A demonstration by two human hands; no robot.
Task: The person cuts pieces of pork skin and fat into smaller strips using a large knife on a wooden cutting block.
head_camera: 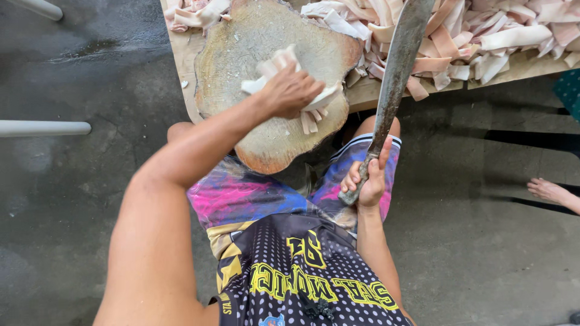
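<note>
Concrete floor lies grey and damp at the left, with two pale tubes reaching in from that edge. Next comes the round wooden chopping block, resting on the wooden bench. The left hand presses down, fingers curled, on a bundle of pale strips near the block's middle. The right hand is closed around the handle of a long, worn cleaver, blade pointing up. More pale pink strips are heaped on the bench at the right. Someone else's bare foot rests on the floor at the far right.
</note>
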